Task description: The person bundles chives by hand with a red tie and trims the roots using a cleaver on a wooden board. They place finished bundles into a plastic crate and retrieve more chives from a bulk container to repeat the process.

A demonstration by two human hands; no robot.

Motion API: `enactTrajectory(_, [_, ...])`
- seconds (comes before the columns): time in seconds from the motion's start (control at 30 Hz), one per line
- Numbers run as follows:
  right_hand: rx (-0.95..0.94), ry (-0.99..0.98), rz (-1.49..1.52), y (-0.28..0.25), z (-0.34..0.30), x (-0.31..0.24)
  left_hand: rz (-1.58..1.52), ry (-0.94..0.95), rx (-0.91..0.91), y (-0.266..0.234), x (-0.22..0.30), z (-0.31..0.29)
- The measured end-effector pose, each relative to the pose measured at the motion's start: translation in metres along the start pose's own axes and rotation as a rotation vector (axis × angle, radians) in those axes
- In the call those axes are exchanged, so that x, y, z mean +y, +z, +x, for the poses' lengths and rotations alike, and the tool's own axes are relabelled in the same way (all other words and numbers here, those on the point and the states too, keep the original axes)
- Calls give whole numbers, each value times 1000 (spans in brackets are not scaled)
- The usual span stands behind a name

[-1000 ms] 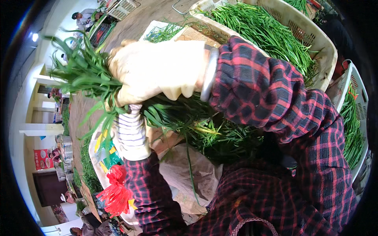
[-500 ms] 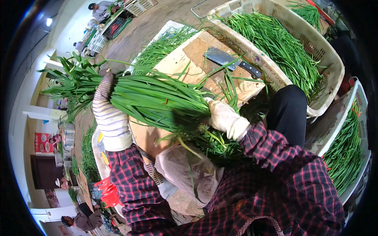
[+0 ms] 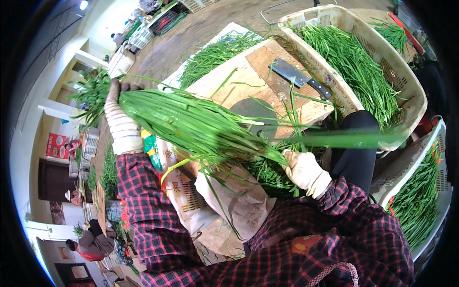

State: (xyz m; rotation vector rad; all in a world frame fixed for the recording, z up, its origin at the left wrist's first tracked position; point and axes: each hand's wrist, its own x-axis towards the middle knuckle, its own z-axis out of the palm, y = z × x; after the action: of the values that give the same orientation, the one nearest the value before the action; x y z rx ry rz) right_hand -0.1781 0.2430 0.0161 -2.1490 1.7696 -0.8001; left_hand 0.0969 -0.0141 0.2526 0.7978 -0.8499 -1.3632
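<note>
A large bunch of long, flat-leaved garlic chives [image 3: 186, 119] lies slantwise in front of me. My left hand [image 3: 119, 115], in a striped glove with a dark finger area, is closed round it near its left end. My right hand [image 3: 304, 171], in a cream glove, is closed on leaf ends at the bunch's lower right. A motion-smeared strand of leaf [image 3: 349, 139] stretches out to the right above that hand. Below the bunch, a pale cloth [image 3: 234, 201] lies by my lap. A cleaver [image 3: 289, 71] with a black handle rests on the wooden board [image 3: 229, 93] beyond.
Loose greens [image 3: 215, 55] lie left of the board. At the right stand a big cream crate [image 3: 418, 103] heaped with greens and a second crate [image 3: 447, 191] holding tied bunches. Trimmings [image 3: 272, 174] lie beneath my right hand. A person [image 3: 95, 241] bends at the far lower left.
My left hand and the bunch have shifted slightly left. My right hand has moved right and down, drawing leaf ends outward. The smeared strand at the right is new; the view has shifted.
</note>
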Motion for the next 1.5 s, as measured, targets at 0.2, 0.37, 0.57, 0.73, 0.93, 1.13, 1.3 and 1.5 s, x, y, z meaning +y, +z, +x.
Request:
enactTrajectory(0.2, [35,213,87,76,-49,41,58,97,77,-18,27,-13])
enactTrajectory(0.37, [-691,319,-150,7,-37,26,144,237,46,-9,38,7])
enactTrajectory(0.57, [19,-230,441,-118,57,-50,66,94,117,-15,33,22])
enactTrajectory(0.73, [-310,64,904,-77,133,-12,32,71,70,17,43,11])
enactTrajectory(0.93, [-62,541,1316,-20,28,42,88,176,187,9,46,29])
enactTrajectory(1.13, [-28,160,681,-40,38,-15,50,171,195,22,17,38])
enactTrajectory(1.3, [-24,225,567,-29,82,-22,35,247,164,32,8,32])
enactTrajectory(1.5, [-244,287,326,24,-28,46,21,236,229,12,51,46])
